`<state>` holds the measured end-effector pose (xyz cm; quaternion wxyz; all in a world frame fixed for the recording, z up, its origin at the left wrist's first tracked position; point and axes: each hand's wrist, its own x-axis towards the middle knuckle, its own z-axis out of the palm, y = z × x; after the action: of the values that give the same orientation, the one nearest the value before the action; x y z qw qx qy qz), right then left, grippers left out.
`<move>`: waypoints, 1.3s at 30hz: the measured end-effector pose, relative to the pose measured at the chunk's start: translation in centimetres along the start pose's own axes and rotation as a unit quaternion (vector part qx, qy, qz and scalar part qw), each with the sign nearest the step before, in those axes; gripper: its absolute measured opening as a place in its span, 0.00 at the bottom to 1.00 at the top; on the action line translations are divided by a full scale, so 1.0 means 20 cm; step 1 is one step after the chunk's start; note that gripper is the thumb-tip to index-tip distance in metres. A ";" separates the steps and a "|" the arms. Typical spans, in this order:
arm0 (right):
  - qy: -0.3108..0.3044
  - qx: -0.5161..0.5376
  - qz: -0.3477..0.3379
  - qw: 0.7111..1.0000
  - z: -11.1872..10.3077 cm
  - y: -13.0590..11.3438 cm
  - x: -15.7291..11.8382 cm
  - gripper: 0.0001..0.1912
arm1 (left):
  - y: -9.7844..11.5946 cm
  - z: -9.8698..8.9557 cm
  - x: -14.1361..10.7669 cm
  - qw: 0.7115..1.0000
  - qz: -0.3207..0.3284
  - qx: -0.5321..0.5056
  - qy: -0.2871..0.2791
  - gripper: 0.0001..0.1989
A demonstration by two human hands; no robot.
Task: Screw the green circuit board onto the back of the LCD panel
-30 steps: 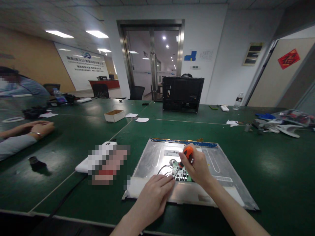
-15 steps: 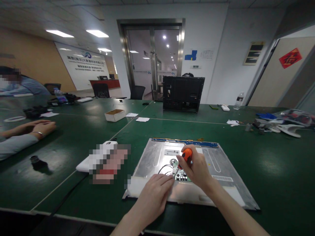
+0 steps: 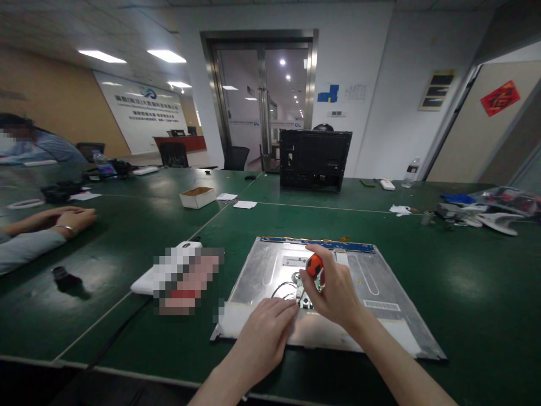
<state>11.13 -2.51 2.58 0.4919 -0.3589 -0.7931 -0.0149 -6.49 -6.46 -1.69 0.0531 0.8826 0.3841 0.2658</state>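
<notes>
A long green table [image 3: 473, 299] fills most of the room in front of me, and on its near side a flat metal panel [image 3: 321, 331] lies with a blue strip along its far edge. Further back, a black screen housing [image 3: 315, 160] stands upright, and well to its left sits a small open box [image 3: 198, 200]. The person's right hand [image 3: 336, 290] is curled closed over the panel, thumb and fingers wrapped about a screwdriver. The left hand [image 3: 270, 321] rests palm down on the panel's near part, fingers together and slightly bent; I cannot tell whether the fingertips pinch anything. Just beyond them is a green circuit board [image 3: 306, 301], partly covered by the right hand. The orange-and-black screwdriver [image 3: 314, 265] slants above it, its tip unclear. Thin dark wires [image 3: 281, 288] curve beside the board.
</notes>
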 end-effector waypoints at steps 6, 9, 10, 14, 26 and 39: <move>0.001 0.036 0.010 0.999 0.00 0.01 0.00 0.20 | -0.01 0.01 0.00 1.000 0.004 0.004 0.012 0.18; -0.003 0.046 -0.001 0.999 0.00 0.02 -0.01 0.20 | 0.00 0.00 0.00 1.000 -0.001 0.004 0.005 0.18; -0.005 0.047 -0.003 0.999 0.01 0.02 -0.01 0.20 | 0.00 0.00 0.00 1.000 -0.001 0.003 0.003 0.18; -0.013 0.045 -0.015 0.999 0.01 0.02 -0.01 0.21 | 0.00 0.00 0.00 1.000 -0.006 -0.002 0.002 0.19; 0.002 0.025 -0.026 0.999 0.03 0.03 -0.02 0.24 | -0.02 0.02 0.00 0.999 -0.037 -0.038 0.009 0.14; -0.021 0.049 -0.029 0.998 0.04 0.04 -0.02 0.29 | -0.02 0.02 0.01 0.999 -0.027 -0.040 0.005 0.17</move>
<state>11.11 -1.88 1.53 0.4910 -0.3120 -0.8132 0.0172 -6.47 -6.00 -2.14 0.0937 0.8678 0.3967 0.2843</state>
